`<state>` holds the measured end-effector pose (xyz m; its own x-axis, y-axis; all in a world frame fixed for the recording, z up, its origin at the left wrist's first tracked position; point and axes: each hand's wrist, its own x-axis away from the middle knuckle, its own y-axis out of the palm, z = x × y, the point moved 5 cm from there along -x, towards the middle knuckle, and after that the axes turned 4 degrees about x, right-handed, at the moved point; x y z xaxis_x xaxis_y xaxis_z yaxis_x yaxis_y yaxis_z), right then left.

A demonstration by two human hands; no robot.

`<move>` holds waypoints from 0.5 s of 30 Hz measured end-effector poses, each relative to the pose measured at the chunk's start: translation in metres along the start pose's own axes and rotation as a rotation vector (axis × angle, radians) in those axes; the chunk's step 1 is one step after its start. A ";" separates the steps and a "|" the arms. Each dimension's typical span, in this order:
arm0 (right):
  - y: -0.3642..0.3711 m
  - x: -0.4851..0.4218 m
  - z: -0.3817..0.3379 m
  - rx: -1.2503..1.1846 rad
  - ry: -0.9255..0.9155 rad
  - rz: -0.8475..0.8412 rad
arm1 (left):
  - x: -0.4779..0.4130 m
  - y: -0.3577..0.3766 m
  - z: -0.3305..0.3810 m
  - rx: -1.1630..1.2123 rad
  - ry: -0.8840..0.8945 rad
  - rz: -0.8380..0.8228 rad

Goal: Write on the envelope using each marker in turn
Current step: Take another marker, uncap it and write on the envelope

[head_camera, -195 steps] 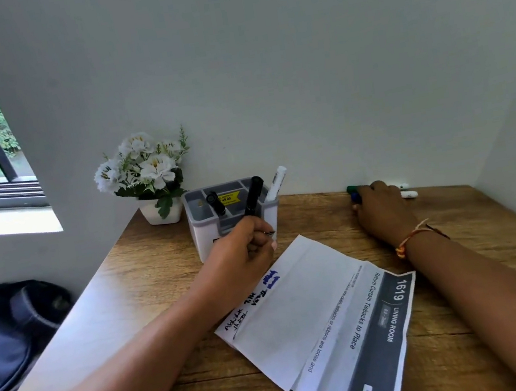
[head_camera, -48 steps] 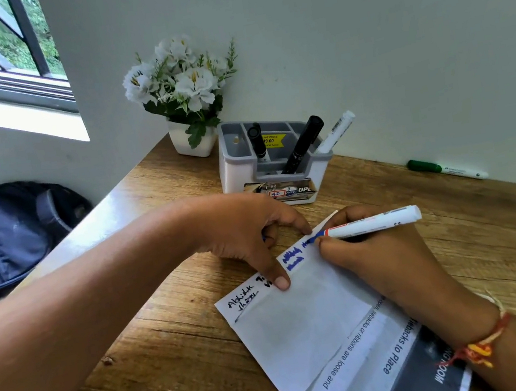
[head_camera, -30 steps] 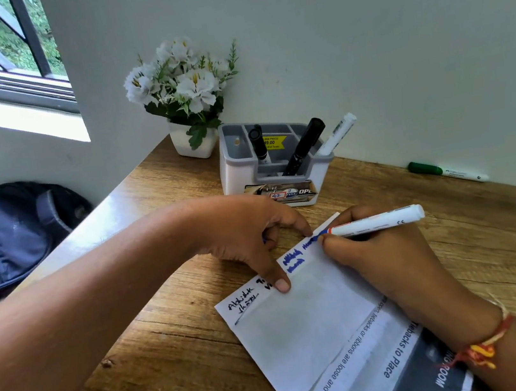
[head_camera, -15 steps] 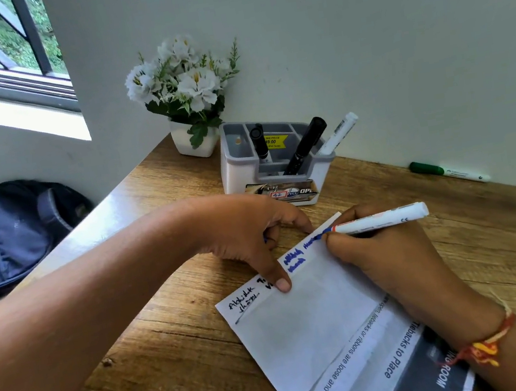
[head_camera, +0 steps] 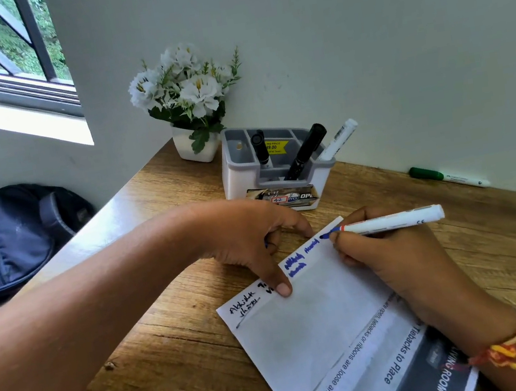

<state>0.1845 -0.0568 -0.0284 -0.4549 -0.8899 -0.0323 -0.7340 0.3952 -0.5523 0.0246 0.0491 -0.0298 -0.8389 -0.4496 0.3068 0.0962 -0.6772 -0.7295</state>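
Envelope (head_camera: 305, 339) print "Tiebacks to Place"; right fingers (head_camera: 345, 240) around blue-tipped marker (head_camera: 394, 220), left thumb (head_camera: 275, 278) on it, left grasp unclear.

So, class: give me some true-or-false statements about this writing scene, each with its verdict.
1. The right hand holds a blue marker with its tip at the top edge of the envelope. True.
2. The left hand is off the envelope. False: its thumb presses on it.
3. A green-capped marker lies on the desk by the wall. True.
4. The organizer holds nothing. False: three markers stand in it.
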 end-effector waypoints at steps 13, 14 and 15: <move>0.008 0.010 -0.007 0.087 -0.091 -0.063 | -0.001 0.000 0.001 -0.042 -0.001 -0.001; 0.009 0.011 -0.007 0.086 -0.090 -0.065 | -0.001 0.000 0.001 -0.045 -0.002 0.000; 0.009 0.011 -0.008 0.092 -0.093 -0.067 | -0.001 -0.001 0.001 -0.046 -0.003 0.000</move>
<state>0.1690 -0.0608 -0.0275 -0.3547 -0.9326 -0.0671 -0.7102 0.3154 -0.6294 0.0257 0.0492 -0.0290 -0.8371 -0.4514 0.3091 0.0711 -0.6499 -0.7567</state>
